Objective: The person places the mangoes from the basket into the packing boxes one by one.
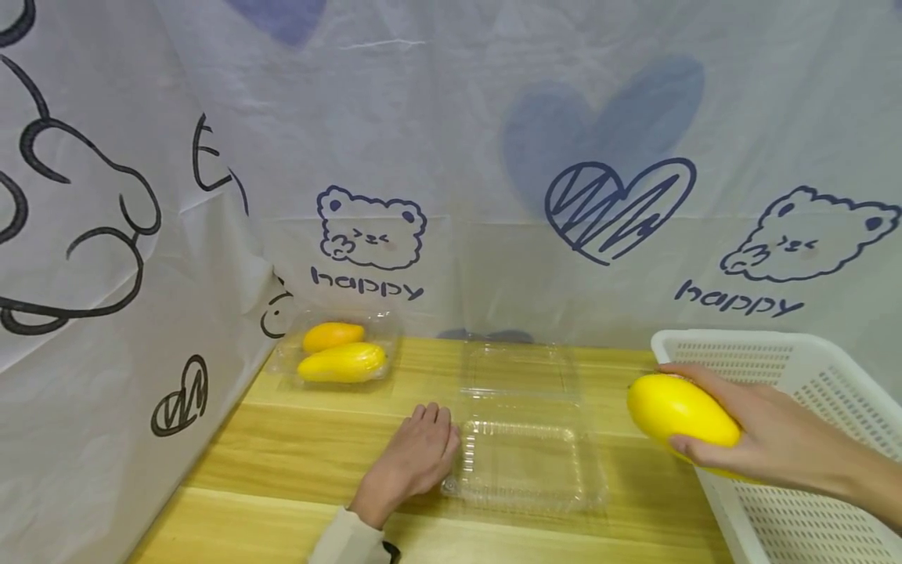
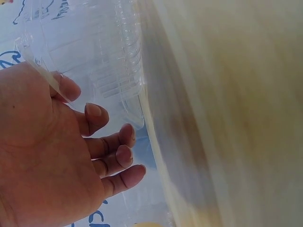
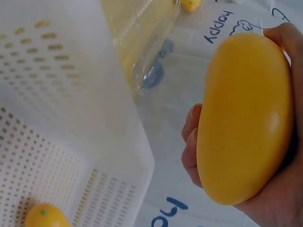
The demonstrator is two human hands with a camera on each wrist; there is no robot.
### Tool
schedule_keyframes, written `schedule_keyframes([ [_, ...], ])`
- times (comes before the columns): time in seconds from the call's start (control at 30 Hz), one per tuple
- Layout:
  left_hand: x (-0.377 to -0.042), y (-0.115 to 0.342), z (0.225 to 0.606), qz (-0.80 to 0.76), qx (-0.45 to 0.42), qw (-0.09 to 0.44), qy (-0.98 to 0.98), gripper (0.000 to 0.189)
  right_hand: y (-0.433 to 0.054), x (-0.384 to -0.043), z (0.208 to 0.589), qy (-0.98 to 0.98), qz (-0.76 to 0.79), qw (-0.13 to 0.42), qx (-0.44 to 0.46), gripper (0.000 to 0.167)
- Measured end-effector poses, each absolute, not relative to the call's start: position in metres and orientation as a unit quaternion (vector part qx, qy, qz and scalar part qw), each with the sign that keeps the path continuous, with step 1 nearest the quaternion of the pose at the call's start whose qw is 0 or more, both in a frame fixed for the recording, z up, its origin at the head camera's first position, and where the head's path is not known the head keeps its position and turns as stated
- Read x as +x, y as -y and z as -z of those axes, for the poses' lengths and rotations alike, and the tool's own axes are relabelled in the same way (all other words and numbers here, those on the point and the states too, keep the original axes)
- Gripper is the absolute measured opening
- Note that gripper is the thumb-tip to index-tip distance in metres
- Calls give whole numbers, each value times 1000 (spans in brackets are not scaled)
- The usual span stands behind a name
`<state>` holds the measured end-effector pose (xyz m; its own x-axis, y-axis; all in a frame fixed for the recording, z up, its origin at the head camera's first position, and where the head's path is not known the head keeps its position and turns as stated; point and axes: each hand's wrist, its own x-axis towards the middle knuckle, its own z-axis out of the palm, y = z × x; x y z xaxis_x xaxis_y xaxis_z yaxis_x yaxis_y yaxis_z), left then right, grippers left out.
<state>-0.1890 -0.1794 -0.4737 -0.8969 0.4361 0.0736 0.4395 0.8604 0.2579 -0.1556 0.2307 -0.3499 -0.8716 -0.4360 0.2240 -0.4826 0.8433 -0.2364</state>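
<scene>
Yellow fruit [image 1: 680, 409] rests in the right hand [image 1: 764, 435], over the left side of the white basket [image 1: 747, 338] in the head view. Its long axis slants from far left to near right, the small dark spot on its tip aimed left. It is a plump oval, smooth and glossy. The right fingers wrap round it; those of the left hand [image 1: 419, 448] bend loosely at the left edge of the transparent box [image 1: 524, 462]. Between box and basket runs a strip of worktop [image 1: 644, 489]; patterned cloth [image 1: 451, 258] bounds the far edge.
</scene>
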Motion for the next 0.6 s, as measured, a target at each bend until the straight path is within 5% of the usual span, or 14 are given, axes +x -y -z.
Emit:
schedule_keyframes([
  [0.6, -189, 179, 474, 140, -220, -4, 965, 27, -187, -168, 352, 935, -185, 66, 296, 75],
])
